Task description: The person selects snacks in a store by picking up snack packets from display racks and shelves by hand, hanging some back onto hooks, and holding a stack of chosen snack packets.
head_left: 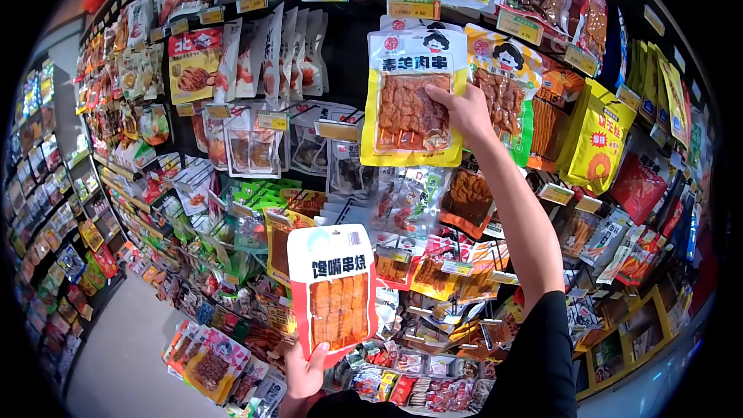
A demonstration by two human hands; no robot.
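My right hand reaches up to the shelf and grips the right edge of a yellow and white snack bag, thumb on its front. A clear window on that bag shows skewered brown pieces. Behind it, another bag of the same kind peeks out at the top. A green and yellow snack bag hangs just right of my right hand. Lower down, my left hand pinches the bottom of a red and white snack bag, held upright. Orange-brown skewered pieces show through its window.
Hanging snack bags and price tags fill the rack ahead. A bright yellow bag hangs on the right. Several packets stick out at lower left above the pale floor. Another stocked shelf stands far left.
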